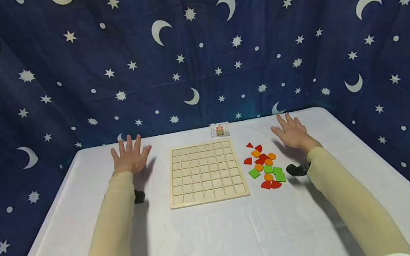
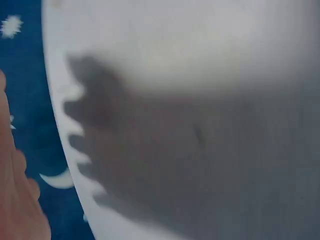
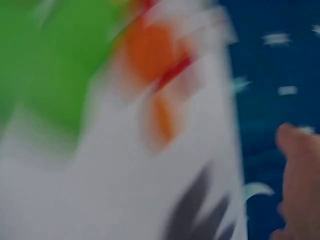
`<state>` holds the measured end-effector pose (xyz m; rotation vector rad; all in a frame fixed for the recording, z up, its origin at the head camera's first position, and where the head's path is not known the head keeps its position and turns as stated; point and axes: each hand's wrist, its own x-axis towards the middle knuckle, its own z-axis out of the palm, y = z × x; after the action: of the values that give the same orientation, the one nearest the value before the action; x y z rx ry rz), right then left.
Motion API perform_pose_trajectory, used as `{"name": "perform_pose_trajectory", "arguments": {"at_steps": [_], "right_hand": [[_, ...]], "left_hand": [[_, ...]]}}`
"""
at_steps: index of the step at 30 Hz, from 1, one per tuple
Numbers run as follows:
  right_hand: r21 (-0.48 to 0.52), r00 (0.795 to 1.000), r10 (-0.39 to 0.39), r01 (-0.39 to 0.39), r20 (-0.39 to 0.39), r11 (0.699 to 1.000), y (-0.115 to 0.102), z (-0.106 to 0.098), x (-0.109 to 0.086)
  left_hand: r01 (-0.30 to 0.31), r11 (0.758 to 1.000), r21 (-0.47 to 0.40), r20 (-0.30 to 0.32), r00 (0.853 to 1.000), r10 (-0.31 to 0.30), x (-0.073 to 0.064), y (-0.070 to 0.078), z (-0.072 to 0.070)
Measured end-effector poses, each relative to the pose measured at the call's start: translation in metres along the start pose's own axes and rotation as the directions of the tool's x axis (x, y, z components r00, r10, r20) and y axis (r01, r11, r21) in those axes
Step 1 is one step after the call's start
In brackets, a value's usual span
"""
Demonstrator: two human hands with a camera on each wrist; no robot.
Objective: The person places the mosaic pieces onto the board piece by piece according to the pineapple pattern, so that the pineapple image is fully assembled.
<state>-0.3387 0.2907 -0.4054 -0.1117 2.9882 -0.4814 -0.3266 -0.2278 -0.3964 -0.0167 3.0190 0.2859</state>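
My left hand (image 1: 131,160) hovers over the white table, left of a wooden grid board (image 1: 206,173), fingers spread and holding nothing. On the other side, my right hand (image 1: 292,134) is held up with its fingers extended, near a loose cluster of flat pieces. Among these are green squares (image 1: 268,169), orange discs (image 1: 271,156) and red wedges (image 1: 248,161). In the left wrist view the hand (image 2: 20,190) shows at the edge, with its shadow on the cloth. The right wrist view catches blurred green and orange pieces beside the hand (image 3: 302,185).
A small card (image 1: 219,129) printed with a coloured pattern on a grid lies at the back of the table (image 1: 215,242), behind the board. A dark blue curtain (image 1: 194,58) with moons and stars hangs behind and around the sides.
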Motion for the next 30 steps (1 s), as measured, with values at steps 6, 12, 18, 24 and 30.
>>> {"name": "perform_pose_trajectory", "arguments": {"at_steps": [6, 12, 18, 24, 30], "right_hand": [[0.235, 0.997, -0.065, 0.071, -0.035, 0.969, -0.019, -0.009, -0.007], [0.310, 0.991, -0.095, 0.120, -0.096, 0.943, -0.051, -0.002, -0.017], [0.410, 0.986, -0.097, 0.144, -0.133, 0.900, -0.075, 0.008, -0.023], [0.456, 0.979, -0.139, 0.194, -0.151, 0.868, -0.093, 0.013, -0.022], [0.479, 0.974, -0.163, 0.220, -0.157, 0.850, -0.101, 0.017, -0.023]], "left_hand": [[-0.147, 0.948, -0.283, -0.015, 0.989, 0.149, -0.001, 0.014, 0.004], [-0.234, 0.874, -0.426, -0.032, 0.969, 0.245, -0.011, 0.026, 0.009], [-0.376, 0.813, -0.445, -0.088, 0.922, 0.378, -0.021, 0.031, 0.023], [-0.382, 0.812, -0.441, -0.077, 0.918, 0.390, -0.028, 0.029, 0.035], [-0.364, 0.815, -0.451, -0.057, 0.923, 0.380, -0.032, 0.028, 0.042]]}}
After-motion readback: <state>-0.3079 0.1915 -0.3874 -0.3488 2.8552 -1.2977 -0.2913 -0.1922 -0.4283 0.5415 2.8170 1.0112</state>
